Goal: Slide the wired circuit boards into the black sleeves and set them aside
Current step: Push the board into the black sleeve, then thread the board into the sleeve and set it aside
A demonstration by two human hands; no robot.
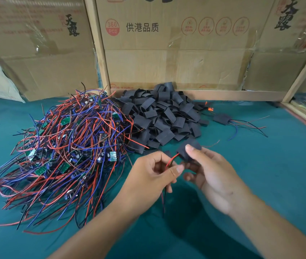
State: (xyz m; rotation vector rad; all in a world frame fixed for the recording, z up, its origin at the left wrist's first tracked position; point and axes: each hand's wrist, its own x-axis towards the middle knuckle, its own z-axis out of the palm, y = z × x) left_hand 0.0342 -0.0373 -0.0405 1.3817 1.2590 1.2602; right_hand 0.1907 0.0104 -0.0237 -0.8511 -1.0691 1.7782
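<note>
Green cloth table [260, 184] carrying it all: tangle of wired boards [64, 146] heaped left of the fingers, black sleeve pile [163, 116] just beyond the fingertips, finished sleeved boards [223, 118] lying beyond and right

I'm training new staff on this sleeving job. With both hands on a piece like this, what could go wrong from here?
1. The left hand pinches only the thin red and black wires while the right hand holds the black sleeve; tugging could strain the wire joints.
2. The long trailing wires hang beside the tangled wire pile and might snag it.
3. The sleeved piece set aside lies near the loose sleeve pile, so they could get mixed.
</note>
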